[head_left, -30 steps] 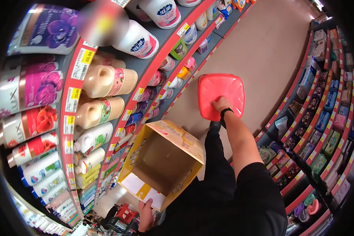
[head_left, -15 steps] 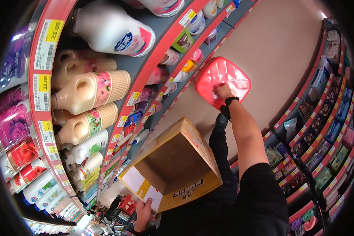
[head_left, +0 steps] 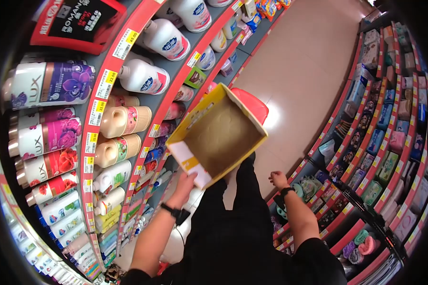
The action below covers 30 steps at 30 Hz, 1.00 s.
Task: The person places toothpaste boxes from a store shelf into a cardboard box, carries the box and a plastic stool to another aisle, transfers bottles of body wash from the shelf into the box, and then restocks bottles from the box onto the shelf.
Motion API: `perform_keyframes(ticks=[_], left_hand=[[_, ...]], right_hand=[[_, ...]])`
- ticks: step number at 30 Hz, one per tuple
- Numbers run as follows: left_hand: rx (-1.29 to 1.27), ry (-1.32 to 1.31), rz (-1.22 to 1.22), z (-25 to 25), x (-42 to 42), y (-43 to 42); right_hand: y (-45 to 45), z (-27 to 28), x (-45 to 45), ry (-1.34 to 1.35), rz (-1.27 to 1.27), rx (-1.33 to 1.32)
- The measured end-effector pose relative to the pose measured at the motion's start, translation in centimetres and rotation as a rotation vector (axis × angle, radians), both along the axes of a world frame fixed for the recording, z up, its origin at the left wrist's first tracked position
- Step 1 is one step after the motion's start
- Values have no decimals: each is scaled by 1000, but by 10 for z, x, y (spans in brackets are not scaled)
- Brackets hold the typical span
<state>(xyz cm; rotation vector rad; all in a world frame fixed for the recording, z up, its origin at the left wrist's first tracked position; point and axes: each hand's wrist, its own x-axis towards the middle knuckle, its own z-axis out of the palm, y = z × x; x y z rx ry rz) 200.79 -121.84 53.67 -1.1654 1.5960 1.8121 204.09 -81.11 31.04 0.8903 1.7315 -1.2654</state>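
Note:
An empty cardboard box point(head_left: 216, 137) is held out in front of me, its open side facing up toward me. My left hand point(head_left: 187, 184) grips a white-and-yellow flap at the box's near left corner, thumb on top. Behind the box's far right side, a red plastic stool point(head_left: 253, 103) stands on the floor, mostly hidden. My right hand point(head_left: 278, 180) hangs apart from the box, near the right shelves, its fingers loosely bent with nothing visible in them.
Left shelves hold LUX bottles point(head_left: 57, 85), cream-coloured bottles point(head_left: 123, 121) and white pump bottles point(head_left: 145, 78). Packaged goods fill the right shelving point(head_left: 375, 142), with rolled towels point(head_left: 366, 244) low down. Between the shelves runs a tiled floor point(head_left: 302, 71).
My right hand has left the red stool and swung back to the right. The box has moved up and forward in my left hand and now covers much of the stool. My view has shifted.

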Motion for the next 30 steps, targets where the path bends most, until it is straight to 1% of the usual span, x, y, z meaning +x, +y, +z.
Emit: perform_keyframes(ticks=[1,2,3,5,6,7,9,10,12,13,14,15,17,18,19,21,22,23,25,26,27,29,30], left_hand=[[32,33,-7,-14,-16,7],[91,6,-25,-27,-32,12],[147,-11,-44,-37,-52,17],[133,14,-68,-44,-87,36],[120,15,-75,-48,-95,46],[127,14,-88,-62,-102,50],[84,47,-42,-85,-114,56],[126,3,-79,-82,-123,59],[116,-42,-114,-73,-132,71],[100,-85,-140,-74,-134,72],[155,-80,-194,-88,-130,68],[163,-75,-194,-95,-131,66],[310,-239,-190,-103,-131,65],[348,-195,-237,-115,-126,59],[351,-181,-230,-110,-126,58],[315,-232,-192,-101,-125,62],[315,-215,-228,-102,-121,58],[319,-217,-320,-106,-120,55],[242,-221,-425,-114,-116,50],[236,-205,-417,-120,-112,47],[181,-217,-454,-105,-114,45],[142,-170,-515,-74,-112,34],[115,-131,-499,-72,-105,28]], right_hand=[[11,13,13,-42,13,26],[27,-3,38,2,-35,-25],[32,12,43,13,-41,-24],[40,47,49,-83,-5,25],[44,44,63,-90,-79,1],[47,47,72,-90,-92,7],[50,50,92,-49,-250,-35],[57,30,112,-31,-283,-67],[60,1,154,-16,-270,-24],[56,7,154,0,-249,13],[50,17,160,-6,-223,60],[41,35,157,0,-223,68],[30,66,151,-85,-381,-97],[24,75,151,-83,-415,-129],[16,87,143,-70,-404,-128],[1,110,128,-107,-388,-31],[0,109,125,-96,-413,-85],[1,109,119,-79,-405,-81],[1,123,99,-101,-318,-19],[2,123,87,-89,-294,-13],[6,128,74,-71,-278,-12],[10,137,46,2,-121,48],[27,104,50,119,-113,15]])
